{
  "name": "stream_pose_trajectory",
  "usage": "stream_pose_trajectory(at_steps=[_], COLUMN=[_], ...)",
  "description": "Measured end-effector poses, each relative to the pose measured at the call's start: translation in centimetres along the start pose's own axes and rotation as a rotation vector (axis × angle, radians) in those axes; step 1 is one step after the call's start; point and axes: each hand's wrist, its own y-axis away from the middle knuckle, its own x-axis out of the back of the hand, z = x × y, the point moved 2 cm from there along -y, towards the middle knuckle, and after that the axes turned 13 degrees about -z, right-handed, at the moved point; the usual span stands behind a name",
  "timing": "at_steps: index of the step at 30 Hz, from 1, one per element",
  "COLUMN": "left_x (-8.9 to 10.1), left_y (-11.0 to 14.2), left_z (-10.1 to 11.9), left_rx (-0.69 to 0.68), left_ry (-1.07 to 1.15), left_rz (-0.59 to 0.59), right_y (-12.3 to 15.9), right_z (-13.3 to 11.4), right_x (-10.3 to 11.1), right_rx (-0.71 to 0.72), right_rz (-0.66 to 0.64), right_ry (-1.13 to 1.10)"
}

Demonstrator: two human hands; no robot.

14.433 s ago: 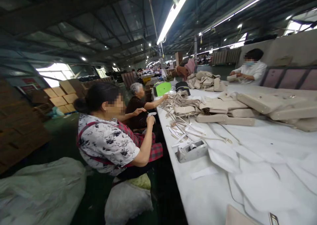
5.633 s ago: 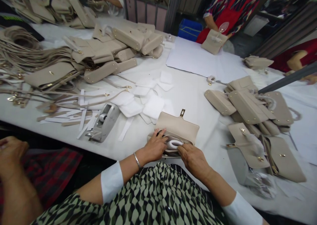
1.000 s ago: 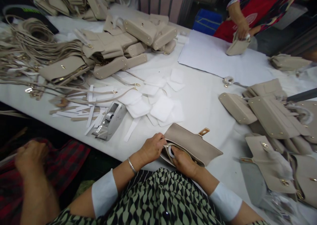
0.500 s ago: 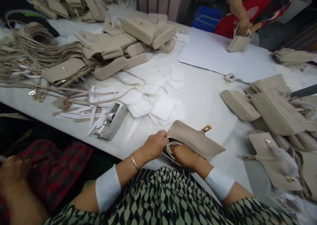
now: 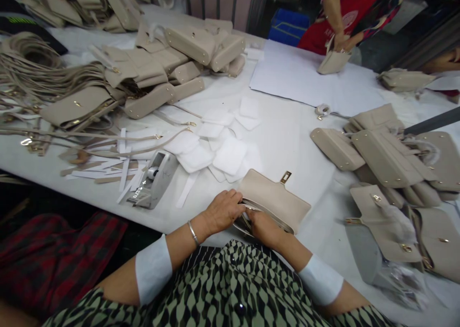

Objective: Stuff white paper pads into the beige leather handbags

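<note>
A beige handbag point(image 5: 273, 199) with a gold clasp lies at the near edge of the white table point(image 5: 287, 140), its mouth toward me. My left hand point(image 5: 223, 211) grips the bag's near rim, fingers curled. My right hand point(image 5: 264, 227) is pushed into the bag's mouth, its fingertips hidden inside. White foam pads point(image 5: 219, 147) lie scattered just beyond the bag.
A grey tape dispenser point(image 5: 154, 179) and paper strips sit to the left. Piles of beige bags lie at the back left point(image 5: 168, 65) and at the right point(image 5: 388, 164). Straps are heaped at the far left. A person in red point(image 5: 354, 10) handles a bag across the table.
The white padding seen at the bag's mouth earlier is out of sight now. My right hand stays in the mouth and the flap lies flatter. The neighbour's hand at lower left has left the view.
</note>
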Motion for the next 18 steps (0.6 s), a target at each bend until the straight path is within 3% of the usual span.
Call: stream_pose_trajectory(at_steps=[8,12,15,18], left_x=[0.0,0.3,0.8,0.6], left_y=[-0.5,-0.9,-1.4,-2.1], left_z=[1.8,2.0,2.5,3.3], left_rx=[0.064,0.057,-0.017,-0.166], left_ry=[0.007,-0.095,-0.194,-0.243], left_rz=[0.054,0.142,0.204,0.184], right_y=[4.0,7.5,10.0,10.9], right_z=[0.9,3.5,5.7,6.2], right_x=[-1.7,-3.2,-3.9,-4.1], right_rx=[0.138,0.242,0.178,0.085], right_rz=[0.204,0.466,0.729,0.8], right_ry=[0.092,0.264,0.278,0.234])
